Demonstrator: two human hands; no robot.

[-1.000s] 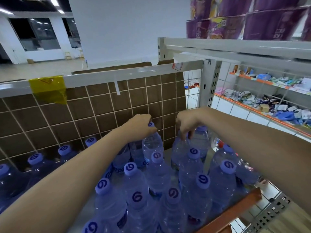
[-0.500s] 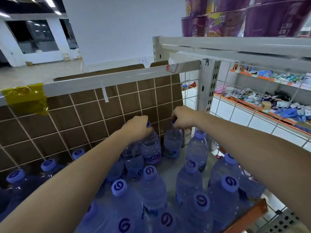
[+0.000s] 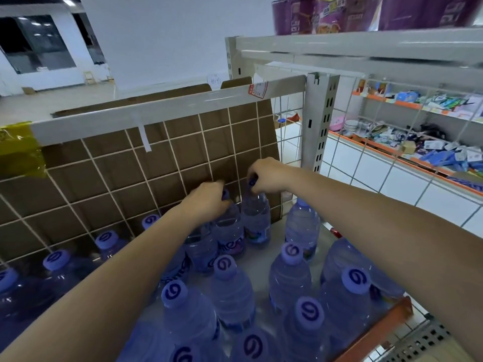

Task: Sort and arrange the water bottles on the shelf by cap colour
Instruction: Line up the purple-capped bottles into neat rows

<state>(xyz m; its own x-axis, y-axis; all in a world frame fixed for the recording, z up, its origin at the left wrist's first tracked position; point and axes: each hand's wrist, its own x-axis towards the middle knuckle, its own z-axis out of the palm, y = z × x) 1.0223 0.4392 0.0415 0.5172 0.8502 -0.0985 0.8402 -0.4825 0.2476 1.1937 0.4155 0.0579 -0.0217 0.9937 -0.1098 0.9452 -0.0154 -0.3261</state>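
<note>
Left hand: my left hand [image 3: 209,199] curls over the cap of a bottle [image 3: 230,231] at the back of the shelf, fingers wrapped round its top.
Right hand: my right hand [image 3: 266,176] pinches the dark blue cap of the neighbouring bottle [image 3: 257,220], fingertips closed on it.
Those two bottles: upright, just beside each other, close to the wire grid [image 3: 156,173] backed with cardboard.
Other bottles: many with pale purple caps [image 3: 224,266] stand in rows across the grey shelf [image 3: 257,259], nearer me and off to the left.
Front edge: orange lip [image 3: 376,333] at lower right.
Overhead: purple packs [image 3: 366,11] on the upper shelf.
</note>
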